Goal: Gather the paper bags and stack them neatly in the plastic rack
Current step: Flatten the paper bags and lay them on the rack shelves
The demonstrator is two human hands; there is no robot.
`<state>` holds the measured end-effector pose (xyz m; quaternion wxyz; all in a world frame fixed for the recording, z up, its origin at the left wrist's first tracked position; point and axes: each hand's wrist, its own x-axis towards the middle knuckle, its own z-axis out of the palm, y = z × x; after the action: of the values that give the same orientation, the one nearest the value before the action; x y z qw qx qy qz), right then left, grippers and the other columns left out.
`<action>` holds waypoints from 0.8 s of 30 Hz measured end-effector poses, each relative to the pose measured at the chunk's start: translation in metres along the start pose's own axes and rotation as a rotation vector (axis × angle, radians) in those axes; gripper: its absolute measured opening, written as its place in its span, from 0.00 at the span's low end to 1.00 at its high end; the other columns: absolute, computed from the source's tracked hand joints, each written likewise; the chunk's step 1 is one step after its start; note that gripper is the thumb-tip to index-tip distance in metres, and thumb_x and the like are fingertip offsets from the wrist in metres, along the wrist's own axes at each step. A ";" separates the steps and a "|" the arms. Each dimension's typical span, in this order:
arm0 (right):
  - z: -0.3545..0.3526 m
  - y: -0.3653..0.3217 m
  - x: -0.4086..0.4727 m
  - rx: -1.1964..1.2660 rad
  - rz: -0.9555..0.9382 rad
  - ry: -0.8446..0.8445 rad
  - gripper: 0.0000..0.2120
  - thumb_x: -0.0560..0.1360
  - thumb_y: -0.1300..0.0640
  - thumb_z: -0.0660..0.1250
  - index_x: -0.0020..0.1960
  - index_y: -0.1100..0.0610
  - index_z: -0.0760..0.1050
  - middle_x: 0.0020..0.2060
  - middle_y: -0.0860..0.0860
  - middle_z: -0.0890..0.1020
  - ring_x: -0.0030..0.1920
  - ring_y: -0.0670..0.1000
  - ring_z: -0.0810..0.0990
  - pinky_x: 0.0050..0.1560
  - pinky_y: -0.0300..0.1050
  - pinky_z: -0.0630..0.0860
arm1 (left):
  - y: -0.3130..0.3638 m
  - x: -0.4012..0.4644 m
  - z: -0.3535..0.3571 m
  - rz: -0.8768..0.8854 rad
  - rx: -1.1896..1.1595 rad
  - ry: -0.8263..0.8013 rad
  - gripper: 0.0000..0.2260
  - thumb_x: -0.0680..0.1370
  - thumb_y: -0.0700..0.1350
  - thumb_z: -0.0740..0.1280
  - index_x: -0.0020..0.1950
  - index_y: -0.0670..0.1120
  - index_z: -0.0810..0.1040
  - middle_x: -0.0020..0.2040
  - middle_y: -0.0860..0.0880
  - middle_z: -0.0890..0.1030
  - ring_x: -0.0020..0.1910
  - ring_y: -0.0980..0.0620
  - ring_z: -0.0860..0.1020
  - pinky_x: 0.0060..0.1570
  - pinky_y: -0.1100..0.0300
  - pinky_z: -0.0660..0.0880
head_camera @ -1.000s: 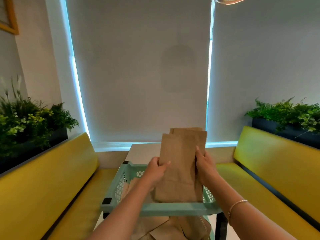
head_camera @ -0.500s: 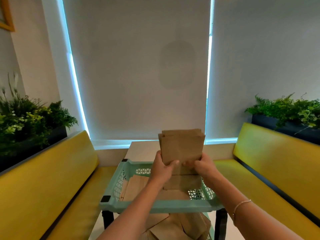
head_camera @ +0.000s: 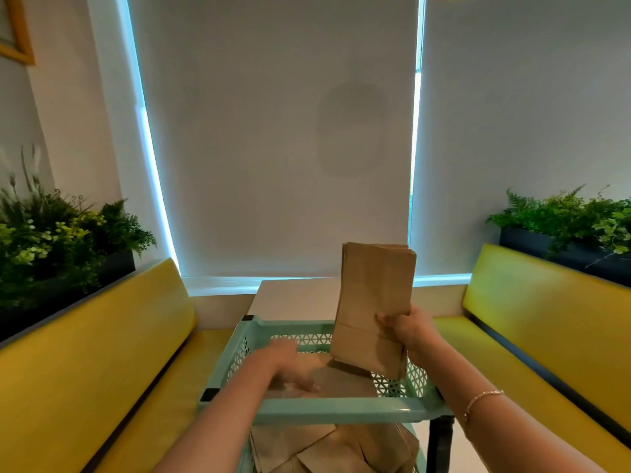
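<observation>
Head camera view: a person stands over a mint-green plastic rack (head_camera: 341,410) set between two yellow benches (head_camera: 102,353), sorting brown paper bags. The right hand (head_camera: 406,331) pinches a squared bundle of paper bags (head_camera: 375,302) at its right edge, thumb across the front face and fingers curled behind, holding it upright above the right half of the rack's top tray, its long axis close to vertical with a slight lean and its lower end just over the tray's far right corner. The left hand (head_camera: 286,368) reaches down into the tray, blurred with motion; its fingers look loosely extended over the flat bags (head_camera: 341,380) already lying there, though whether they press or merely touch the paper cannot be told. More loose bags (head_camera: 327,445) sit jumbled on the shelf below. The relation that counts: the held bundle stands on end, up and to the right of the left fingers, while the bags in the tray lie flat, so the bundle would likely need tipping down onto its face and squaring with them. The right hand, already gripping it, is the nearer one for that; the left appears placed to steady or clear the bags underneath. Potted greenery (head_camera: 61,240) lines both walls behind the benches.
</observation>
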<state>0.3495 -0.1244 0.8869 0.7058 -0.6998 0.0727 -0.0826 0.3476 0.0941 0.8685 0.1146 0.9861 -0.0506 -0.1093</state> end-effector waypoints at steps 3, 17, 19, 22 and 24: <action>-0.004 -0.001 0.002 0.032 -0.016 0.051 0.11 0.73 0.66 0.69 0.54 0.58 0.75 0.44 0.55 0.80 0.44 0.56 0.79 0.50 0.53 0.77 | -0.005 0.004 -0.004 0.015 0.112 0.008 0.40 0.65 0.64 0.73 0.71 0.45 0.65 0.68 0.45 0.66 0.67 0.46 0.65 0.66 0.53 0.66; -0.010 -0.002 0.006 0.107 -0.038 0.139 0.12 0.73 0.64 0.69 0.56 0.60 0.74 0.48 0.57 0.81 0.49 0.59 0.79 0.54 0.56 0.77 | -0.008 0.011 -0.011 0.081 0.018 0.049 0.24 0.65 0.54 0.77 0.55 0.48 0.72 0.54 0.48 0.76 0.49 0.52 0.73 0.50 0.60 0.71; -0.010 -0.003 0.007 0.108 -0.047 0.163 0.13 0.73 0.63 0.69 0.56 0.61 0.74 0.48 0.57 0.81 0.50 0.59 0.80 0.53 0.55 0.77 | -0.008 0.008 -0.027 0.135 0.069 0.102 0.16 0.68 0.51 0.75 0.50 0.48 0.75 0.48 0.49 0.77 0.45 0.53 0.71 0.40 0.63 0.68; -0.010 -0.008 0.008 0.155 -0.073 0.207 0.11 0.74 0.63 0.68 0.55 0.57 0.73 0.47 0.55 0.79 0.48 0.57 0.78 0.49 0.50 0.76 | -0.016 -0.004 -0.058 0.142 0.020 0.182 0.10 0.70 0.48 0.74 0.37 0.48 0.72 0.36 0.51 0.72 0.38 0.54 0.69 0.30 0.65 0.62; -0.010 -0.010 0.010 0.169 -0.091 0.234 0.11 0.74 0.63 0.68 0.53 0.55 0.72 0.48 0.55 0.79 0.48 0.57 0.78 0.50 0.50 0.76 | -0.024 -0.015 -0.077 0.122 -0.090 0.276 0.09 0.71 0.47 0.73 0.36 0.48 0.73 0.37 0.51 0.73 0.38 0.54 0.70 0.31 0.66 0.63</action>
<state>0.3569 -0.1369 0.8969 0.7444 -0.6261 0.1155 -0.2015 0.3524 0.1352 0.9386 0.1710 0.9807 -0.0893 0.0323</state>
